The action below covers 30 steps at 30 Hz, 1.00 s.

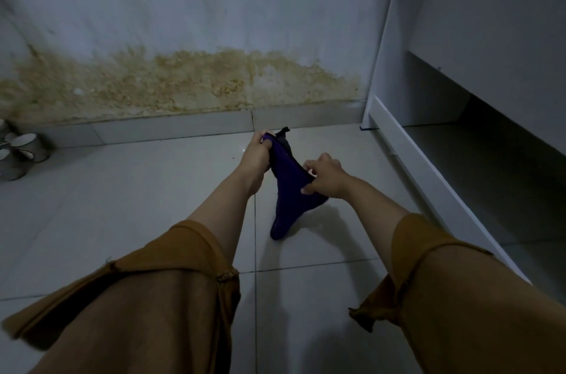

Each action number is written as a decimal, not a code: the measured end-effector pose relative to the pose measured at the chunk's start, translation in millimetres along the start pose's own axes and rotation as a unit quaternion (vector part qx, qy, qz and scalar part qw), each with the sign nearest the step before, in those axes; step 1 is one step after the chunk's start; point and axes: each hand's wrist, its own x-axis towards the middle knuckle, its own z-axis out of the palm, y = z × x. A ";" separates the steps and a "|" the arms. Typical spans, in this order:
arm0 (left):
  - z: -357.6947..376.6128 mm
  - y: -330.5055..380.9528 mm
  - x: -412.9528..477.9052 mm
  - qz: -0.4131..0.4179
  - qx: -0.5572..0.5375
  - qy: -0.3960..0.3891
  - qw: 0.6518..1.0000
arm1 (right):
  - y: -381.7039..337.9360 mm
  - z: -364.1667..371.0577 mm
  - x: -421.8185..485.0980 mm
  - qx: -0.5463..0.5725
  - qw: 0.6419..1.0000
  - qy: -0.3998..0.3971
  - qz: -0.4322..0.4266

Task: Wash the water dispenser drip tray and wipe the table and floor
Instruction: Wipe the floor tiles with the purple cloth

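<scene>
Currently both hands are clamped on one dark purple cloth (284,190) held over the tiled floor (122,196). Left hand (258,153) grips the upper end, right hand (324,176) pinches the middle; the lower tip hangs down to about the tile, contact unclear. White cabinet (459,36) at right, stained wall (183,82) ahead, metal cups (21,150) at far left. No legible text or labels anywhere. Drip tray not visible.

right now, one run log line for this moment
step: floor wipe prep | left hand: grips purple cloth top | right hand: pinches its edge | cloth tip: at tile floor
</scene>
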 end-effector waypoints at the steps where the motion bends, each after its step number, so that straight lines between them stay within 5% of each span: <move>1: 0.3 0.9 -0.4 -0.012 -0.030 0.003 0.999 | 1.9 0.4 -0.7 -0.006 1.000 -0.002 0.004; 8: -4.8 0.4 -2.1 -0.049 -0.129 0.012 0.990 | -1.6 -3.2 -3.9 0.207 0.978 0.016 0.011; 15: -5.4 -0.5 -7.1 -0.072 -0.063 0.012 0.995 | -21.9 -6.7 -3.6 0.305 0.949 0.041 -0.069; 20: -10.4 -6.1 -10.9 -0.126 -0.019 -0.037 0.991 | -35.7 -19.4 -4.6 0.410 0.908 -0.037 -0.078; 30: -5.0 -5.5 -17.1 -0.151 0.035 -0.077 0.985 | -26.8 -12.9 0.2 0.270 0.953 0.096 -0.101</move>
